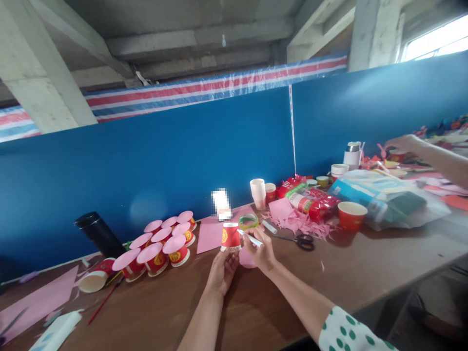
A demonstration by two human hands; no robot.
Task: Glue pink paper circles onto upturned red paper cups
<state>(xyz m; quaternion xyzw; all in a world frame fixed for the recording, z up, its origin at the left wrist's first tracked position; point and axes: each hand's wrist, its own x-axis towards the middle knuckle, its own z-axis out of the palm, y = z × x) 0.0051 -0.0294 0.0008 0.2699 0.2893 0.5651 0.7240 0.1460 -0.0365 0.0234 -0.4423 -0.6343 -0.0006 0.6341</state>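
Note:
My left hand (223, 270) is closed on an upside-down red paper cup (231, 237), holding it just above the brown table (365, 273). My right hand (260, 251) grips a white glue stick (251, 238) whose tip touches the cup's side. A pink paper piece (246, 259) shows between my two hands. A roll of tape (248, 222) lies just behind the cup. Black scissors (302, 241) rest to the right of my right hand.
Several pink-capped red cups (161, 246) cluster at the left by a black flask (98, 233). Pink sheets (209, 236), pink scraps (296, 222), a white cup stack (258, 193), an orange cup (351, 215) and a plastic bag (387, 197) crowd the right. Another person's arm (435, 156) reaches in far right.

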